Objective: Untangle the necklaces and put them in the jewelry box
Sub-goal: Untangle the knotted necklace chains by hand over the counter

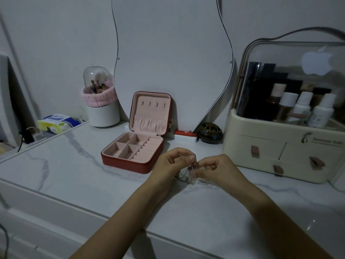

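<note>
Item: necklaces (188, 174), a tangled clump of fine chain with small pale beads. Location: held between both hands just above the marble tabletop (74, 174), near the front right corner of the box (133, 152); some chain trails onto the surface below.

Left hand (172, 161): fingers curled, pinching the top of the clump. Right hand (216, 166): fingers curled, pinching a strand beside it. The two hands almost touch.

Orientation: the clump hangs roughly vertical from the pinch points down to the tabletop; no single strand is laid out, so no clear end or heading can be told.

Box: red, open, lid upright against the mirror (173, 53), pink lining; the compartments and ring rolls look bare.

Progress: judged early. Nothing appears stowed; the chains look still knotted. Remaining: separate each strand, then place all in the box.

Also present: brush holder (101, 101), cosmetic organiser (280, 146), tissue pack (56, 124).
</note>
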